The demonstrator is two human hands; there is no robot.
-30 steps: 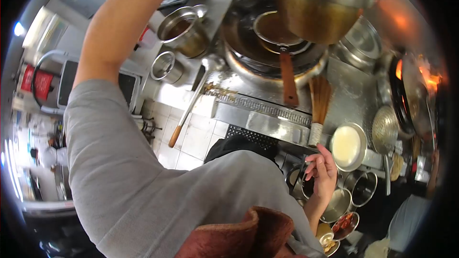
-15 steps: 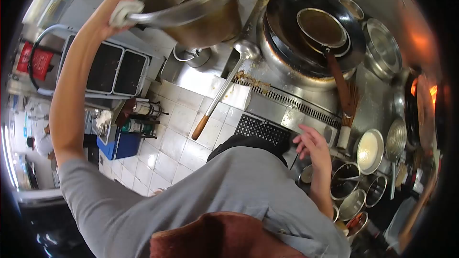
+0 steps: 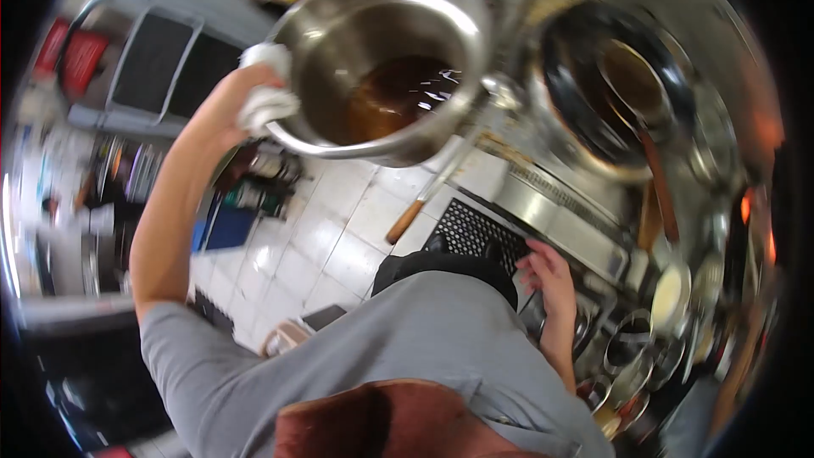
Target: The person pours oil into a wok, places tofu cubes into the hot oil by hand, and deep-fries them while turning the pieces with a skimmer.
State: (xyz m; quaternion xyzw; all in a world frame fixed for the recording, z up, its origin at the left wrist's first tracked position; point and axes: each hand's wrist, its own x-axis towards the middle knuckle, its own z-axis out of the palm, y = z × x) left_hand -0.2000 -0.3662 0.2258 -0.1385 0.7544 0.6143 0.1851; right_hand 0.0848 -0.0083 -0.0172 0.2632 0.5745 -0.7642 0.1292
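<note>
My left hand (image 3: 254,89) is closed on a side handle of a large steel pot (image 3: 318,72), with a folded white cloth (image 3: 270,110) between palm and metal. The pot is tilted so that I look into it; dark brown liquid (image 3: 407,97) lies in its bottom. A ladle (image 3: 445,171) with a wooden handle lies beside the pot, its bowl near the wok and its handle out over the floor. My right hand (image 3: 549,276) hangs in front of the stove edge with fingers apart and loosely bent, holding nothing.
On the stove sits a black wok (image 3: 568,59) with a wooden-handled strainer (image 3: 636,80) in it. Several small containers and a pale bowl (image 3: 671,297) stand at the right, where flames (image 3: 770,237) show. A black step stool (image 3: 161,68) is at the left above the tiled floor (image 3: 339,220).
The pot has come down and nearer with my left hand, and its inside with the liquid has come into sight. The view has shifted; my right hand stays low and empty.
</note>
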